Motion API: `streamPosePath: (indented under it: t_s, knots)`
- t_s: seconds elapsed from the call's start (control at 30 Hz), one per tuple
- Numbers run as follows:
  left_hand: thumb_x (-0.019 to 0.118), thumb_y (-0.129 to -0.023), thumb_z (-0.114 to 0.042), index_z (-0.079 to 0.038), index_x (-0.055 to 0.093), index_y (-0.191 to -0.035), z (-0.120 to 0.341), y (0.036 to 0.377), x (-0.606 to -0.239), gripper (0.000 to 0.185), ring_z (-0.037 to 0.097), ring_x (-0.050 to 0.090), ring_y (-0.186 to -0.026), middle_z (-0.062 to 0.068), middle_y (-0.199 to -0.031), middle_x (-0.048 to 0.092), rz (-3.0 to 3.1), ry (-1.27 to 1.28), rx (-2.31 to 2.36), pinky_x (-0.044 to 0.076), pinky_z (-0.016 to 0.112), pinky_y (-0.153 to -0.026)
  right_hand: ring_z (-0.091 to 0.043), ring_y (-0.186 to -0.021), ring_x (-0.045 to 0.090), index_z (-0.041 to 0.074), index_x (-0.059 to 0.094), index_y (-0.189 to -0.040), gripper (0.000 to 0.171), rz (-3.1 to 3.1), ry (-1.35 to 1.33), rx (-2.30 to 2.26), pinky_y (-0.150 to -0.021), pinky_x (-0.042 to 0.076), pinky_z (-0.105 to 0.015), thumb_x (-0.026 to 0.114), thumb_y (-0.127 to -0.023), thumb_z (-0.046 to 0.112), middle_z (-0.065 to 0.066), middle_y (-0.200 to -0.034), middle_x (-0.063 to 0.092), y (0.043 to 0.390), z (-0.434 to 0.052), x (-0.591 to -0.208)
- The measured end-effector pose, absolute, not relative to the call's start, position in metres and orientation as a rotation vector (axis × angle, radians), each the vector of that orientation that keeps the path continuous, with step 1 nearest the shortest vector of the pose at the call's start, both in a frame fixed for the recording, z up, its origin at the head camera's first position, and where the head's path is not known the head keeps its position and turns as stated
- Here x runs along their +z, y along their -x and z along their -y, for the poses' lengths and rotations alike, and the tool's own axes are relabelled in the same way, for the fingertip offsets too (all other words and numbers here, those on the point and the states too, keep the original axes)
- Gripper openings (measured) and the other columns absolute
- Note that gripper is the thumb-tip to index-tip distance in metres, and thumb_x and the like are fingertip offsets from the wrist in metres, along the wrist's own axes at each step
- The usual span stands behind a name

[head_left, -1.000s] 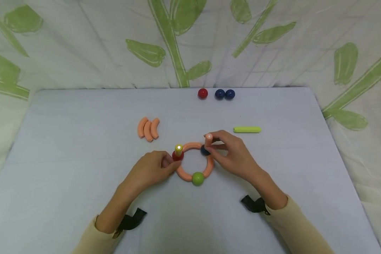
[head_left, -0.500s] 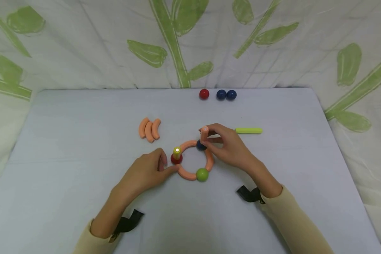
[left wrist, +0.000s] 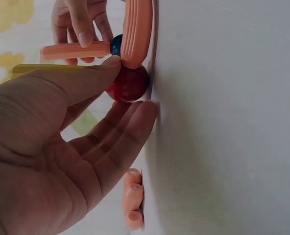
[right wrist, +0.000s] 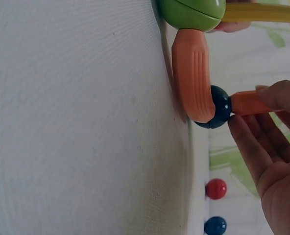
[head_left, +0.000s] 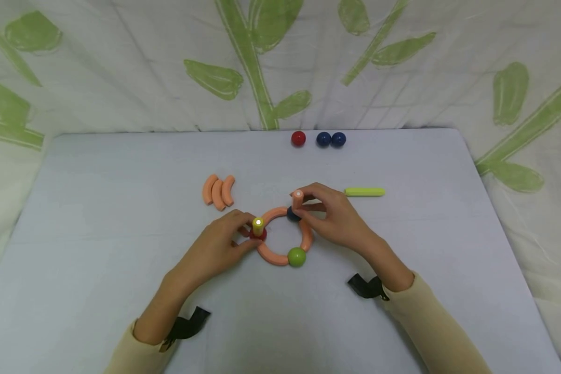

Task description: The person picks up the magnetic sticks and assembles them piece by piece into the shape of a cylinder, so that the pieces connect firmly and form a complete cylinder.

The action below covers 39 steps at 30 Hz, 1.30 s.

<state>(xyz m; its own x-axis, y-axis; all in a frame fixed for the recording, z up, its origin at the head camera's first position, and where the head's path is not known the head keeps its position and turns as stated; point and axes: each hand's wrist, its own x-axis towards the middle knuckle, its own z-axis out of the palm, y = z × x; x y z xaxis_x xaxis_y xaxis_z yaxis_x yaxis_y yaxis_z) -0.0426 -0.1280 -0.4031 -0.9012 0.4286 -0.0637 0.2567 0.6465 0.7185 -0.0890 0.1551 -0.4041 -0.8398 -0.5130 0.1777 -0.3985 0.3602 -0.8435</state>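
Observation:
Curved orange sticks point(head_left: 273, 257) and red, blue and green balls form a ring on the table. My left hand point(head_left: 215, 246) pinches the red ball point(left wrist: 130, 85) between thumb and fingertips. A yellow stick point(head_left: 258, 225) stands upright out of that ball. At the ring's far right, my right hand point(head_left: 338, 215) grips an upright orange stick point(right wrist: 248, 103) between thumb and fingers. The stick's lower end meets the top of the blue ball point(right wrist: 222, 105). Nearest to me in the ring is the green ball point(head_left: 296, 257), touched by neither hand.
Three loose curved orange sticks point(head_left: 218, 192) lie left of the ring, beyond my left hand. A lime-yellow stick point(head_left: 364, 192) lies to the right. Along the table's back edge sit a loose red ball point(head_left: 298, 138) and two loose blue balls point(head_left: 331, 139).
The ring has turned slightly, its blue ball shifting left and away from me. My left fingers moved off the red ball, then closed round it again. My right hand still holds the orange stick.

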Motion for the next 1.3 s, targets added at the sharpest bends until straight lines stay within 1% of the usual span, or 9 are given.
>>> streamPosePath:
  t_s: [0.1,0.3,0.63,0.87,1.1,1.23,1.3]
  knots:
    - [0.083,-0.093,-0.017,-0.019,0.072,-0.115,0.1285,0.0438,-0.4047,0.024,0.019,0.073,-0.105,-0.003,-0.114,0.074,-2.631,-0.561,1.116,0.06,0.043,-0.09,-0.022,-0.11,0.073,-0.001,0.066,-0.128,0.035,-2.482,0.827,-1.51,-0.096,0.062,-0.032,0.075,-0.095,-0.003,-0.009,-0.112,0.072,0.0897,-0.1548,-0.4044]
    - [0.083,-0.093,-0.02,-0.024,0.071,-0.107,0.1289,0.045,-0.4039,0.019,0.015,0.073,-0.106,-0.009,-0.113,0.074,-2.581,-0.522,1.162,0.06,0.041,-0.092,-0.022,-0.111,0.073,-0.001,0.066,-0.128,0.034,-2.487,0.799,-1.512,-0.095,0.062,-0.031,0.074,-0.095,-0.003,-0.009,-0.116,0.072,0.0912,-0.1558,-0.4066]
    - [0.083,-0.093,-0.022,-0.024,0.07,-0.108,0.1299,0.0429,-0.4035,0.02,0.014,0.073,-0.105,-0.009,-0.113,0.074,-2.57,-0.51,1.145,0.059,0.039,-0.09,-0.021,-0.11,0.073,-0.001,0.065,-0.129,0.034,-2.483,0.829,-1.509,-0.096,0.062,-0.031,0.074,-0.096,0.0,-0.009,-0.115,0.072,0.0906,-0.1542,-0.4083]
    - [0.083,-0.093,-0.021,-0.024,0.071,-0.107,0.1284,0.0427,-0.4021,0.018,0.014,0.072,-0.105,-0.01,-0.112,0.074,-2.558,-0.521,1.155,0.059,0.04,-0.09,-0.017,-0.109,0.073,0.006,0.066,-0.123,0.031,-2.5,0.813,-1.486,-0.095,0.062,-0.03,0.076,-0.095,0.0,-0.006,-0.117,0.073,0.0905,-0.1555,-0.4097]
    - [0.083,-0.094,-0.023,-0.024,0.07,-0.108,0.1271,0.0424,-0.4008,0.019,0.013,0.072,-0.106,-0.01,-0.113,0.074,-2.546,-0.499,1.135,0.06,0.039,-0.091,-0.017,-0.109,0.072,0.003,0.065,-0.123,0.029,-2.486,0.817,-1.491,-0.097,0.061,-0.031,0.074,-0.096,0.0,-0.006,-0.116,0.073,0.0912,-0.157,-0.4121]
    - [0.085,-0.092,-0.024,-0.024,0.07,-0.108,0.1278,0.042,-0.4001,0.022,0.012,0.072,-0.104,-0.011,-0.111,0.074,-2.558,-0.517,1.12,0.06,0.036,-0.09,-0.016,-0.108,0.072,0.004,0.065,-0.123,0.03,-2.474,0.826,-1.503,-0.097,0.061,-0.031,0.075,-0.096,0.0,-0.005,-0.117,0.073,0.0908,-0.1565,-0.4117]
    - [0.086,-0.091,-0.025,-0.025,0.07,-0.108,0.1286,0.0413,-0.4002,0.023,0.011,0.071,-0.102,-0.012,-0.111,0.073,-2.562,-0.524,1.113,0.06,0.033,-0.086,-0.016,-0.108,0.072,0.004,0.065,-0.123,0.03,-2.468,0.83,-1.507,-0.097,0.061,-0.031,0.075,-0.096,0.001,-0.005,-0.116,0.073,0.0905,-0.1562,-0.4124]
